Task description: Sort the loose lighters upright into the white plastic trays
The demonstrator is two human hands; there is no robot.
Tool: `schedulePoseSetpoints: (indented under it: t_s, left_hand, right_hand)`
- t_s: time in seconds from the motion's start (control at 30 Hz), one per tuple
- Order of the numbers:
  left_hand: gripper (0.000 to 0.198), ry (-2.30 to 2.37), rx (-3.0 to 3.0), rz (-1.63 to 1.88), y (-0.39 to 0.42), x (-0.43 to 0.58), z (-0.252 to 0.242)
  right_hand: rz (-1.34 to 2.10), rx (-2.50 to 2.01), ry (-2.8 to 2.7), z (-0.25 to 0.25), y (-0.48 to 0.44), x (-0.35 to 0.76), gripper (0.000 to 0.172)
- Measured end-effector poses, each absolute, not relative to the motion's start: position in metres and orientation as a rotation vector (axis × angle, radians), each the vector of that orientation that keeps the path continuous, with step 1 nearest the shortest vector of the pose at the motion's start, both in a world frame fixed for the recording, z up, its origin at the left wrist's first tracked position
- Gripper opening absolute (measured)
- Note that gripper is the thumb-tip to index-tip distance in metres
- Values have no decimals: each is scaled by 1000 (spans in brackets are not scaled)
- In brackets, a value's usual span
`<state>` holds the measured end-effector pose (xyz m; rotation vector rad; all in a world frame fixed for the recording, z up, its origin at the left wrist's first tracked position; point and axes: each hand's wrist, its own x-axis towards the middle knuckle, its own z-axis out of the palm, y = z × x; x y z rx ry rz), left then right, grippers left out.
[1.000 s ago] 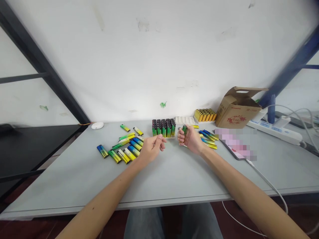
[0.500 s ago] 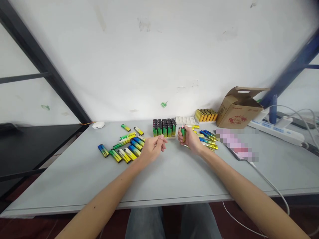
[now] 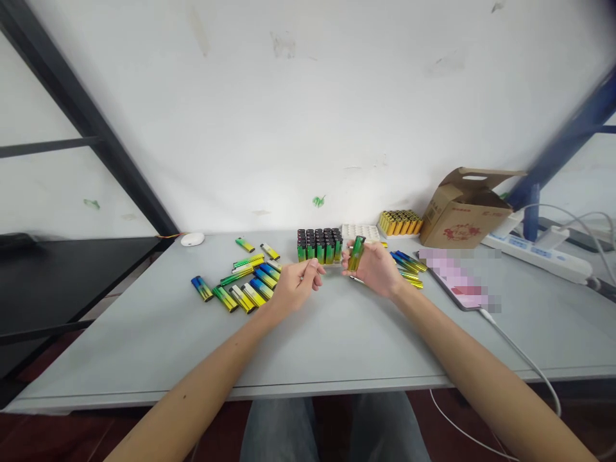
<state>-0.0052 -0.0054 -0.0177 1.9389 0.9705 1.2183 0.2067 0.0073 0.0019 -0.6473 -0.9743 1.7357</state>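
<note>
A green-to-yellow lighter (image 3: 357, 253) rests upright across the fingers of my right hand (image 3: 376, 268), whose palm is turned up and loosely opened around it. My left hand (image 3: 299, 282) is closed, thumb pressed against the index finger; whatever might be in that pinch is hidden. Just behind both hands stands a block of green lighters (image 3: 319, 247) with dark ends up, packed in rows. Left of my left hand lies a loose pile of lighters (image 3: 251, 292) in green, blue, white and yellow. More loose lighters (image 3: 409, 262) lie beyond my right wrist, partly covered by it.
At the wall sit a white tray with holes (image 3: 360, 231) and a tray of yellow-orange lighters (image 3: 401, 222). A cardboard box (image 3: 462, 215), a power strip (image 3: 539, 256) and a phone (image 3: 455, 279) on a white cable are to the right. A white case (image 3: 192, 239) lies far left.
My right hand has turned palm up and its fingers have loosened, so the lighter shows along its length instead of being wrapped in a fist. My left hand has hardly moved.
</note>
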Motion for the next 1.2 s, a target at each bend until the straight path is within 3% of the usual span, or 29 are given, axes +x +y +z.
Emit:
schedulePoseSetpoints:
  t_s: [0.2, 0.43, 0.73, 1.2]
  left_hand:
    - [53, 976, 1955, 1233, -4, -6, -18]
    - [51, 987, 1980, 1275, 0, -10, -18]
    - [52, 1025, 1993, 1325, 3, -15, -13]
    - [49, 1018, 2082, 1343, 2, -15, -13]
  right_hand:
    - [1583, -680, -964, 2, 11, 205, 15]
    - [1054, -833, -1286, -9, 19, 209, 25]
    - [667, -1026, -1609, -18, 22, 212, 15]
    - [296, -1209, -1804, -32, 26, 210, 36]
